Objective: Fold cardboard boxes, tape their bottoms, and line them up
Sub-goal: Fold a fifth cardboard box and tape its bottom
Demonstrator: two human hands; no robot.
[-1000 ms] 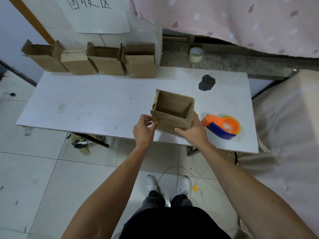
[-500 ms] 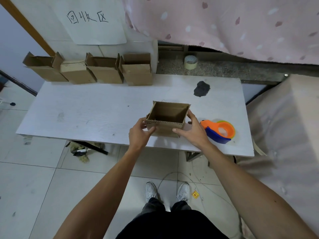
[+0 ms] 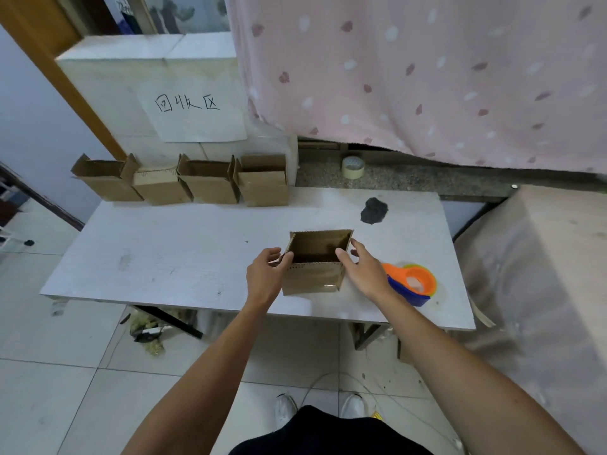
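Soft even indoor light, faint shadows, wide-angle bending at edges, slight blur lower right

White table holds four boxes along its back, one open box and a tape dispenser.

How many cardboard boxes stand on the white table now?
5. Back-left row, left to right: first box, second box, third box, fourth box. Fifth box near the front, between left hand and right hand. None appears hidden.

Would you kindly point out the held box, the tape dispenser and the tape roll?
held box [image 3: 312, 280]: head view, front wall.
tape dispenser [image 3: 398, 274]: head view, orange body.
tape roll [image 3: 353, 172]: head view, outer side.
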